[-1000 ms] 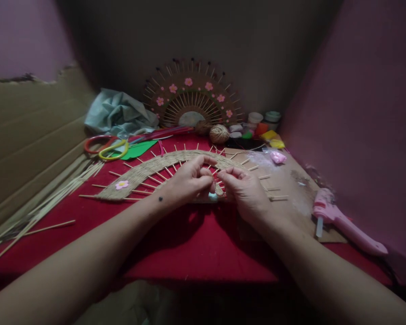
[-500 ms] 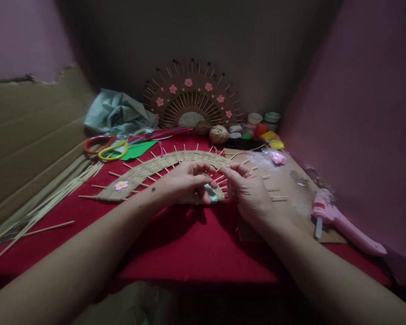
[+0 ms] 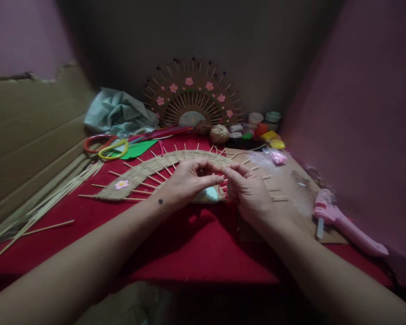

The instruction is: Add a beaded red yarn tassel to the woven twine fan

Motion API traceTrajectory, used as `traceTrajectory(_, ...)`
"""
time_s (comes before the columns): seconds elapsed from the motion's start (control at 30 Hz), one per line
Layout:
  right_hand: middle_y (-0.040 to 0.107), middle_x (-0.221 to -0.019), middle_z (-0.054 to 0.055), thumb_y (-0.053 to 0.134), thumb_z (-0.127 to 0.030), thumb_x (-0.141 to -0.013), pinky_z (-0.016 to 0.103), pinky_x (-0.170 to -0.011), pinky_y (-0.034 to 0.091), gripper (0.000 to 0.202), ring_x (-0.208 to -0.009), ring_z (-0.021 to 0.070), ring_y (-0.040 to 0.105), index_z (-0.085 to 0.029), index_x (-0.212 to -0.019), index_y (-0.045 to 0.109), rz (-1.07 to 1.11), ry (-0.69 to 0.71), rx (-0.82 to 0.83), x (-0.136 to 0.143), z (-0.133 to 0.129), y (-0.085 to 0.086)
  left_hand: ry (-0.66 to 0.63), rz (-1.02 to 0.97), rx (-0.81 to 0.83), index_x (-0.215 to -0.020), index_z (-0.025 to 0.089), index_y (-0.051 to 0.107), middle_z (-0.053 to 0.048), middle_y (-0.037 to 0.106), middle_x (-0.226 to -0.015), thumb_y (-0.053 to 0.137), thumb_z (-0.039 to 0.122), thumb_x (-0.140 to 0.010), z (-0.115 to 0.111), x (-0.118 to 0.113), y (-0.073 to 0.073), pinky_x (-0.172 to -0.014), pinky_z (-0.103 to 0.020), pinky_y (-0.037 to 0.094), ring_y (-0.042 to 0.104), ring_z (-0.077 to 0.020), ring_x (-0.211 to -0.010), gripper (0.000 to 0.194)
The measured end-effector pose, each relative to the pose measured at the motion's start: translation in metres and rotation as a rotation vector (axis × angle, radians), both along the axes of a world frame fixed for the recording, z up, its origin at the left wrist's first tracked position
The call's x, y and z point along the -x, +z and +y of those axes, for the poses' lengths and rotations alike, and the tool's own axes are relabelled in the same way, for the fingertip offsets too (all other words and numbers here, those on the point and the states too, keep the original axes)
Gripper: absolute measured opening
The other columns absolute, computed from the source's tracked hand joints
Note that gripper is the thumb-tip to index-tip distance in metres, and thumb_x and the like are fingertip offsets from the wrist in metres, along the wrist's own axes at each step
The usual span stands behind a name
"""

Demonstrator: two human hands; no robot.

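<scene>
A fan-shaped piece of woven twine and thin sticks [image 3: 145, 169] lies on the red cloth, with a pink flower [image 3: 121, 184] near its left end and a pale blue patch [image 3: 209, 194] at its lower middle. Above it, my left hand [image 3: 196, 178] has its fingers bent, their tips close to my right hand. My right hand [image 3: 248, 189] is closed in a pinch, thumb against index finger. Whatever sits between those fingertips is too small to make out. Both hands partly cover the woven piece.
A finished fan [image 3: 192, 90] stands at the back beside a twine ball [image 3: 219, 134]. Scissors [image 3: 112, 149] and loose sticks [image 3: 50, 198] lie left. A pink glue gun [image 3: 345, 221] rests by the cardboard [image 3: 291, 194] at right, near pink clay [image 3: 278, 158].
My left hand has shifted slightly right, its fingertips now meeting my right fingertips and its thumb stretched toward them. More of the pale blue patch shows. My right hand has barely moved.
</scene>
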State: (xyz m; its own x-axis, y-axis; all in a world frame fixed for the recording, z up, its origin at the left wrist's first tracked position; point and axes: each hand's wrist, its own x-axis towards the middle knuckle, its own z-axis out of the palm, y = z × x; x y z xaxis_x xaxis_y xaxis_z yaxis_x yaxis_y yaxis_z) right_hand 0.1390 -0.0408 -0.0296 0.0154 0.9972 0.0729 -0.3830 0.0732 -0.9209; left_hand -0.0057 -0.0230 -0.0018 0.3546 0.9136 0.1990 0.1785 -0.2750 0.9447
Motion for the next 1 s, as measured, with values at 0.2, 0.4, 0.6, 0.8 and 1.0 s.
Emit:
traceTrajectory(0.2, 0.039, -0.046, -0.01, 0.078, -0.033, -0.063, 0.022, -0.038, 0.018, 0.022, -0.041, 0.0054, 0.024, -0.021, -0.069, 0.061, 0.019, 0.016, 0.023, 0.002, -0.001, 0.001, 0.029, 0.006, 0.006, -0.077, 0.013, 0.07, -0.002, 0.066, -0.07, 0.07, 0.024, -0.072, -0.001, -0.002, -0.007, -0.053, -0.022, 0.038, 0.052, -0.0108, -0.06, 0.012)
traceTrajectory(0.4, 0.032, -0.041, -0.011, 0.077, -0.03, -0.067, 0.022, -0.038, 0.014, 0.018, -0.038, 0.0042, 0.019, -0.02, -0.066, 0.062, 0.025, 0.053, 0.024, 0.001, -0.003, 0.001, 0.067, 0.053, -0.083, -0.066, 0.015, 0.069, 0.001, 0.059, -0.06, 0.065, 0.019, -0.073, -0.001, -0.002, -0.007, -0.048, -0.02, 0.033, 0.047, -0.0091, -0.054, 0.009)
traceTrajectory(0.6, 0.031, -0.04, -0.012, 0.078, -0.035, -0.067, 0.022, -0.037, 0.009, 0.024, -0.037, 0.0041, 0.017, -0.02, -0.07, 0.06, 0.06, 0.084, 0.046, 0.002, -0.003, 0.0, 0.071, -0.014, 0.024, -0.066, 0.015, 0.068, 0.003, 0.051, -0.048, 0.067, 0.023, -0.074, -0.001, 0.003, 0.0, -0.043, -0.021, 0.028, 0.04, -0.0077, -0.045, 0.011)
traceTrajectory(0.8, 0.027, -0.04, -0.013, 0.075, -0.036, -0.07, 0.021, -0.036, 0.011, 0.029, -0.038, 0.0043, 0.014, -0.022, -0.094, 0.066, 0.055, 0.111, 0.047, 0.0, -0.002, 0.0, 0.016, -0.187, 0.201, -0.068, 0.015, 0.065, 0.003, 0.051, -0.046, 0.071, 0.026, -0.073, 0.008, 0.008, -0.004, -0.04, -0.019, 0.027, 0.039, -0.006, -0.039, 0.014)
traceTrajectory(1.0, 0.024, -0.039, -0.014, 0.073, -0.033, -0.072, 0.023, -0.037, 0.004, 0.042, -0.037, 0.005, 0.01, -0.022, -0.11, 0.061, 0.098, 0.138, 0.091, -0.002, 0.0, -0.002, 0.179, -0.484, 0.299, -0.074, 0.013, 0.063, 0.003, 0.052, -0.054, 0.071, 0.016, -0.07, 0.016, 0.01, -0.002, -0.04, -0.017, 0.032, 0.044, -0.0051, -0.043, 0.009)
